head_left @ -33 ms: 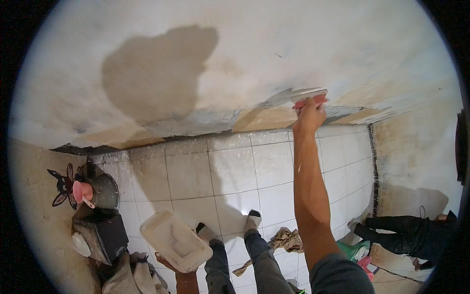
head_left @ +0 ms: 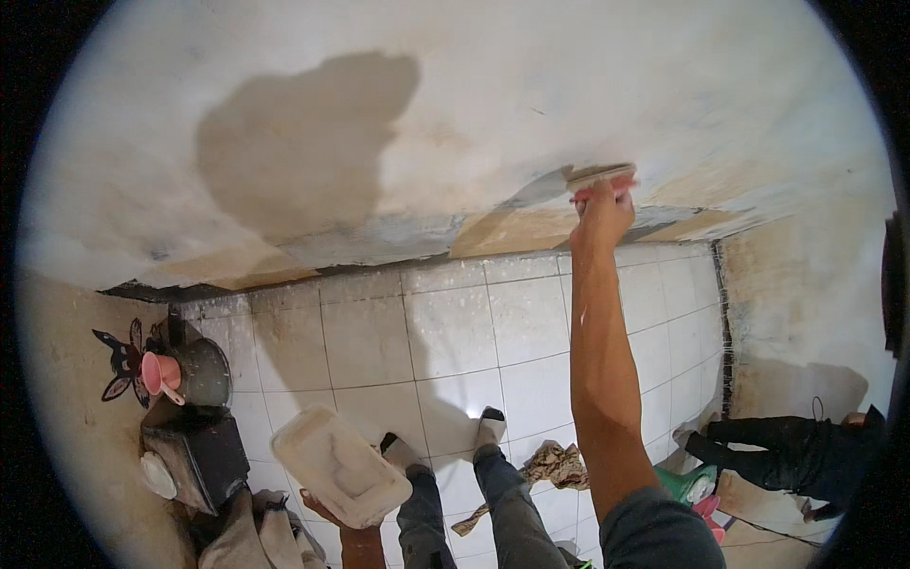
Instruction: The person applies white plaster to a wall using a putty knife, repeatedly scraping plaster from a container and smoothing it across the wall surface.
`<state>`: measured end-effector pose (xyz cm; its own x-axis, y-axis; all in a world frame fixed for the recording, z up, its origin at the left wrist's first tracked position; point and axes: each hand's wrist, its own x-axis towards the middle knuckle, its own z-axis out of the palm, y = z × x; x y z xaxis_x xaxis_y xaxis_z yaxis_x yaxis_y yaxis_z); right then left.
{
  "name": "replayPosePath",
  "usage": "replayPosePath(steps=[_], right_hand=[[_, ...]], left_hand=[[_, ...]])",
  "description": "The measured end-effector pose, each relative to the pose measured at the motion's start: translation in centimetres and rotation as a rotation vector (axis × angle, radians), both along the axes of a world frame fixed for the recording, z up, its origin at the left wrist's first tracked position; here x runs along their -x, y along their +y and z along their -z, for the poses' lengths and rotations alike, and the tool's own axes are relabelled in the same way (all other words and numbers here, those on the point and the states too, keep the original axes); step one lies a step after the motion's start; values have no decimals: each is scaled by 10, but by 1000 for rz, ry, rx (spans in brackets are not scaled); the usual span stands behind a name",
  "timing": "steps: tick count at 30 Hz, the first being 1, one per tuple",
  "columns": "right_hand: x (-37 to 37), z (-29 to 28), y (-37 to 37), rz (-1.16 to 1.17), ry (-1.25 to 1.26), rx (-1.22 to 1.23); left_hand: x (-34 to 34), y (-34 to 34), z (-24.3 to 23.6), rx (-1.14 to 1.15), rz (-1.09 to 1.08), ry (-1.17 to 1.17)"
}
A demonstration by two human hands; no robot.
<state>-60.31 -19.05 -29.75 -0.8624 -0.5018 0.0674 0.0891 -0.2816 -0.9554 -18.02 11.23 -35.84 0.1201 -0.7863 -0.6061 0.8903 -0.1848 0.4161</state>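
My right hand [head_left: 604, 220] reaches far forward with its fingers closed around a putty spreader [head_left: 607, 180] with a pink grip and a pale blade edge. The spreader is at the lower part of the patchy white wall [head_left: 493, 104], just above bare tan and grey patches. Whether its blade touches the wall cannot be made out. Low on the left, my left hand [head_left: 325, 510] grips a whitish rectangular plastic tub [head_left: 341, 467] from below, its thumb side showing at the rim. Whitish residue coats the inside of the tub; most of the left fingers are hidden beneath it.
White floor tiles [head_left: 450, 327] run along the wall's foot. At left stand a dark basin [head_left: 206, 372], a pink dipper [head_left: 159, 372] and a black box [head_left: 204, 455]. A crumpled brown cloth [head_left: 555, 467] lies near my feet. Another person [head_left: 787, 460] is at the right.
My right hand and the spreader have shifted slightly up and right, and the blade has tilted. The left hand and tub stay where they were.
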Motion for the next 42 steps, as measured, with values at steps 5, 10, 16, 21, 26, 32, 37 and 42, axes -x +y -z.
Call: replayPosePath(steps=[5,10,16,21,26,32,37,42], right_hand=[[-145,-16,-45,-1,1020,12],[-221,81,-11,-629,1243,-410],[-166,85,51,-353,1365,-208],[-87,-85,49,169,1542,-116],[-43,-184,9,453,1596,-70],[-98,14,-29,-178,1794,-337],[-151,136,14,-397,1735,-136],[-124,67,64,-261,1730,-87]], left_hand=[[-63,16,50,152,223,313],[-46,8,32,39,165,222],[-49,19,34,-16,82,287],[-42,5,27,216,192,290],[-28,-16,9,305,190,294],[-13,-15,-1,311,209,188],[-13,-8,14,274,153,188],[-31,23,52,150,25,470]])
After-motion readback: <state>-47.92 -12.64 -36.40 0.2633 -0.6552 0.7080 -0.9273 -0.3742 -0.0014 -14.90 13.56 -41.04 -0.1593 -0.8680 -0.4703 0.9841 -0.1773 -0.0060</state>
